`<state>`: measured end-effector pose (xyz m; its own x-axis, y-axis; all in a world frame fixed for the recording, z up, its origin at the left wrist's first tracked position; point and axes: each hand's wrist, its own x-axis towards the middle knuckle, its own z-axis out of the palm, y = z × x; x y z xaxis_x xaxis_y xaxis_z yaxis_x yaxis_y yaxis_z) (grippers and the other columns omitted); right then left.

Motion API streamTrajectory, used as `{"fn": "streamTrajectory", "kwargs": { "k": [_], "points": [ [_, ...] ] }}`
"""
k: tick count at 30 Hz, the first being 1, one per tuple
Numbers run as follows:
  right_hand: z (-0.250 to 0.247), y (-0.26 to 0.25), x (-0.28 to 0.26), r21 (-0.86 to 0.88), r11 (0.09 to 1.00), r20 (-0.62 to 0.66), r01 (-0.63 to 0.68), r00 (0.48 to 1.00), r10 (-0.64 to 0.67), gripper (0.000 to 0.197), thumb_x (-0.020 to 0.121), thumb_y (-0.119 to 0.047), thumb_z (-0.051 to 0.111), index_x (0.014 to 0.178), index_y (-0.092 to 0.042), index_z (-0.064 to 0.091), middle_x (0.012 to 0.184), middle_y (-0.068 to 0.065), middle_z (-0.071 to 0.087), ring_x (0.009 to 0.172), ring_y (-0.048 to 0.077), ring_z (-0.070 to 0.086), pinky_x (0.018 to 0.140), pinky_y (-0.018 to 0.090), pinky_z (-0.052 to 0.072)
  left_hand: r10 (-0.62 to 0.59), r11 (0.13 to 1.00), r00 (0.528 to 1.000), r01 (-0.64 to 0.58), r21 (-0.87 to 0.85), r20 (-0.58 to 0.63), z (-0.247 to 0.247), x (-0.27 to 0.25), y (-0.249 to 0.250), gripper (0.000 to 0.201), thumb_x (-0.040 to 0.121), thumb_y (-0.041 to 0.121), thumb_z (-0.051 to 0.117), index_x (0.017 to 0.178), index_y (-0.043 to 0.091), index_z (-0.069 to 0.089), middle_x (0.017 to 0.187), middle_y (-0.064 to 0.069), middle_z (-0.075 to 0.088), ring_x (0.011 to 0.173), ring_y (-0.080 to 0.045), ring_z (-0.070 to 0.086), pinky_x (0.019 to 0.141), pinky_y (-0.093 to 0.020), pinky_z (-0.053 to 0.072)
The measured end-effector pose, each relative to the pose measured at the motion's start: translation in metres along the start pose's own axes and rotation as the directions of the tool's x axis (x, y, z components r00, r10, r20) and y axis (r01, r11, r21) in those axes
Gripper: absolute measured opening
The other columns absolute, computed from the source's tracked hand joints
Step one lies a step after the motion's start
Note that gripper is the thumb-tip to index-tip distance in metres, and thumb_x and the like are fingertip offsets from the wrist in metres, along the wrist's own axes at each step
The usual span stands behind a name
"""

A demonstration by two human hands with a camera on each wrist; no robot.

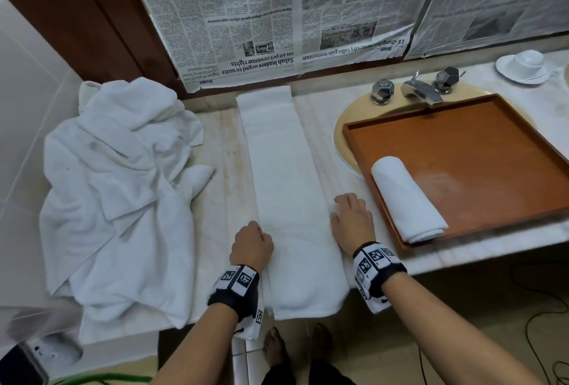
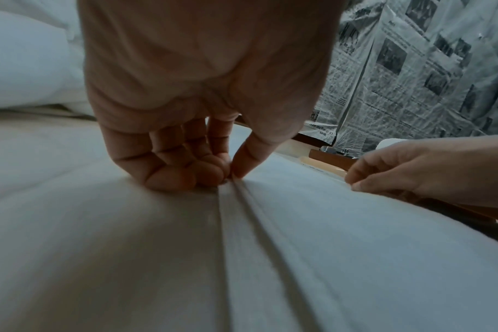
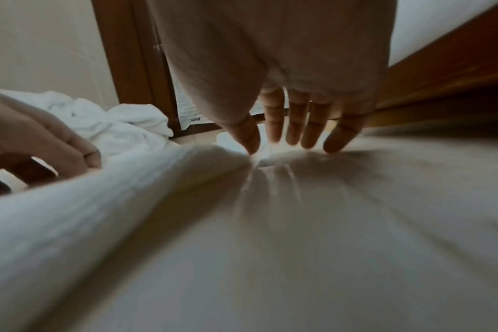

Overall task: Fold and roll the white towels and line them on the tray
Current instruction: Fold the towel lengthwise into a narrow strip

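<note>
A white towel (image 1: 286,184), folded into a long narrow strip, lies on the counter and runs away from me. My left hand (image 1: 251,243) sits at the strip's left edge near its front end. In the left wrist view its curled fingers and thumb (image 2: 230,175) pinch that edge. At the strip's right edge my right hand (image 1: 351,218) rests with straight fingers (image 3: 296,134), tips down on the surface. One rolled towel (image 1: 406,200) lies at the front left of the brown tray (image 1: 477,144). A heap of loose white towels (image 1: 123,184) lies to the left.
The tray sits over a sink with a chrome faucet (image 1: 421,89) behind it. A white cup and saucer (image 1: 523,66) stand at the far right. Newspaper (image 1: 277,15) covers the wall behind. The counter's front edge runs just under my wrists.
</note>
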<state>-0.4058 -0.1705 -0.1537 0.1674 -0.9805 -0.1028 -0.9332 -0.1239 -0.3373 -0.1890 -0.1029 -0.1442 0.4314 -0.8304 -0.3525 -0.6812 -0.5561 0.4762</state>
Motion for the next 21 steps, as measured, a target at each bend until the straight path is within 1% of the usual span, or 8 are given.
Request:
{"fn": "streamTrajectory", "kwargs": {
  "k": [2,4,7,10,13,16,18,21],
  "points": [
    [0.004,-0.001,-0.003,0.052,0.992,0.001,0.118,0.993,-0.118,0.042,0.099,-0.028,0.042,0.139,-0.016,0.046,0.149,0.003,0.04,0.135,0.024,0.037,0.105,0.041,0.034,0.068,0.997,0.993,-0.072,-0.035,-0.093,0.005,0.0,0.001,0.018,0.094,0.016,0.049,0.109,0.006,0.05,0.112,-0.012,0.055,0.096,-0.031,0.055,0.077,-0.04,0.047],
    [0.01,-0.01,-0.005,0.033,0.969,0.087,0.243,0.966,-0.245,0.058,0.098,-0.041,0.022,0.149,-0.018,0.037,0.159,-0.001,0.029,0.146,0.022,0.026,0.113,0.042,0.026,0.184,0.983,0.968,-0.185,0.012,-0.171,0.014,-0.001,0.005,0.037,0.097,0.022,0.049,0.132,0.011,0.046,0.136,-0.009,0.044,0.119,-0.033,0.046,0.091,-0.046,0.045],
    [0.022,-0.021,0.0,-0.055,0.94,0.292,0.336,0.906,-0.306,0.078,0.087,-0.052,-0.007,0.157,-0.024,0.01,0.165,-0.01,-0.001,0.152,0.016,-0.002,0.121,0.045,0.008,0.351,0.924,0.936,-0.344,0.165,-0.014,0.026,-0.004,0.016,0.051,0.104,0.039,0.031,0.154,0.036,0.02,0.163,0.007,0.013,0.148,-0.023,0.014,0.113,-0.052,0.025],
    [0.027,-0.019,0.01,-0.124,0.926,0.371,0.357,0.882,-0.291,0.072,0.089,-0.056,-0.012,0.156,-0.028,-0.01,0.161,-0.014,-0.019,0.15,0.013,-0.015,0.122,0.048,0.0,0.369,0.854,0.913,-0.408,0.324,0.177,0.039,-0.002,0.01,0.053,0.104,0.05,0.012,0.155,0.047,-0.004,0.163,0.019,-0.014,0.152,-0.018,-0.014,0.12,-0.057,0.002],
    [0.018,0.0,0.019,-0.186,0.95,0.382,0.251,0.909,-0.166,0.059,0.103,-0.049,0.005,0.155,-0.029,-0.014,0.16,-0.015,-0.021,0.15,0.016,-0.015,0.121,0.049,-0.002,0.23,0.903,0.958,-0.276,0.33,0.171,0.031,0.008,-0.008,0.052,0.102,0.055,0.006,0.15,0.053,-0.013,0.159,0.024,-0.023,0.15,-0.018,-0.022,0.117,-0.059,-0.012],
    [0.011,0.013,0.012,-0.204,0.975,0.269,0.09,0.963,-0.032,0.057,0.105,-0.04,0.01,0.157,-0.023,-0.005,0.163,-0.01,-0.012,0.152,0.022,-0.007,0.12,0.052,0.005,0.091,0.947,0.989,-0.123,0.298,0.118,0.014,0.008,-0.024,0.052,0.103,0.053,0.007,0.15,0.052,-0.015,0.159,0.022,-0.024,0.15,-0.021,-0.022,0.117,-0.06,-0.013],
    [0.014,0.008,-0.008,-0.147,0.977,0.157,0.153,0.979,-0.13,0.058,0.103,-0.038,0.009,0.158,-0.021,0.006,0.164,-0.008,-0.003,0.152,0.023,0.002,0.12,0.052,0.009,0.134,0.954,0.987,-0.153,0.258,0.091,0.011,-0.003,-0.025,0.053,0.104,0.05,0.01,0.152,0.051,-0.012,0.16,0.023,-0.023,0.15,-0.02,-0.02,0.118,-0.059,-0.01],
    [0.027,-0.009,-0.037,-0.069,0.929,0.268,0.363,0.904,-0.334,0.061,0.1,-0.044,0.005,0.157,-0.024,0.006,0.161,-0.012,-0.006,0.15,0.017,-0.004,0.121,0.049,0.005,0.253,0.91,0.951,-0.297,0.291,0.179,0.02,-0.018,-0.023,0.051,0.103,0.051,0.009,0.15,0.054,-0.014,0.157,0.026,-0.025,0.149,-0.017,-0.023,0.118,-0.058,-0.012]
  ]
}}
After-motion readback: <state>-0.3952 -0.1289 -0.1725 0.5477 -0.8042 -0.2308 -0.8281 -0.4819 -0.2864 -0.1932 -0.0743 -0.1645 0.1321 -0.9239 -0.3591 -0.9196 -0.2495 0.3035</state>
